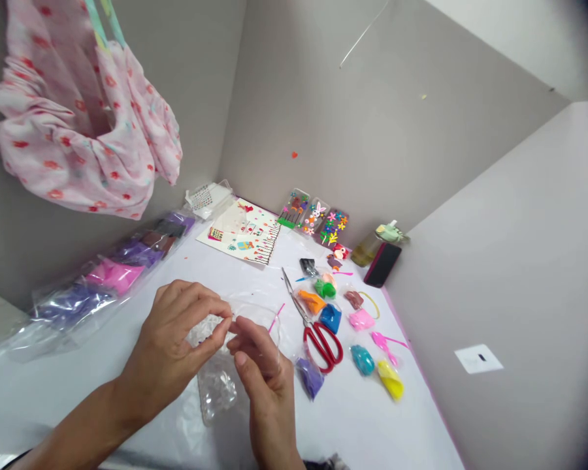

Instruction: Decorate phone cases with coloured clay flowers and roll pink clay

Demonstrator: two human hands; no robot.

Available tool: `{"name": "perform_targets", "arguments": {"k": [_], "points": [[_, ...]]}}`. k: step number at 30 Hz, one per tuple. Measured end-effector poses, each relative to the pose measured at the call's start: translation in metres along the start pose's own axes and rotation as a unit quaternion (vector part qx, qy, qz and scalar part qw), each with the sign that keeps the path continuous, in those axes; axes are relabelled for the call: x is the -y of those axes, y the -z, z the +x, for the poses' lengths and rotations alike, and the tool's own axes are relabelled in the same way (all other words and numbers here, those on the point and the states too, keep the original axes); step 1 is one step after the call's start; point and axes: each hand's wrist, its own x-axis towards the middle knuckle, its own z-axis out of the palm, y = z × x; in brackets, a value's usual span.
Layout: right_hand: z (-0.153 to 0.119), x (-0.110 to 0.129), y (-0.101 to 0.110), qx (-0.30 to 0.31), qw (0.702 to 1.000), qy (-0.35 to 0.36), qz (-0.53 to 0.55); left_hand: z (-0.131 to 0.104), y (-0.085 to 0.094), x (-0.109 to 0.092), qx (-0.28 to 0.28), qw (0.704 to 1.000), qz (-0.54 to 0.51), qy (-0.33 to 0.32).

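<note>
My left hand (186, 333) is closed in a pinch, thumb against forefinger. Whatever sits between those fingertips is too small to make out. Close by on its right, my right hand (267, 375) has its fingers loosely curled and the thumb apart, its fingertips almost at the pinch. I see nothing held in it. Beneath both hands lies a clear phone case (216, 395), partly covered by the hands. A sheet of thin clear plastic (257, 310) shows behind the fingers. A pink stick (276, 318) lies just beyond, beside red-handled scissors (323, 346).
Several small bags of coloured clay, such as orange clay (312, 301) and yellow clay (390, 380), lie to the right. Decorated phone cases (317, 217), a drawn-on notebook (242, 228), a bottle (367, 248) and a phone (383, 264) stand farther back. Bagged clay packs (115, 274) line the left.
</note>
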Motion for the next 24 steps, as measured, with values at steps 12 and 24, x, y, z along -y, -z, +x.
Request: {"name": "perform_targets", "arguments": {"k": [12, 24], "points": [[0.001, 0.003, -0.001, -0.009, 0.996, 0.053, -0.069, 0.001, -0.002, -0.001, 0.031, 0.999, -0.006, -0.007], [0.005, -0.006, 0.001, -0.089, 0.984, -0.042, 0.15, -0.002, 0.003, 0.001, 0.025, 0.986, -0.12, 0.115]]}}
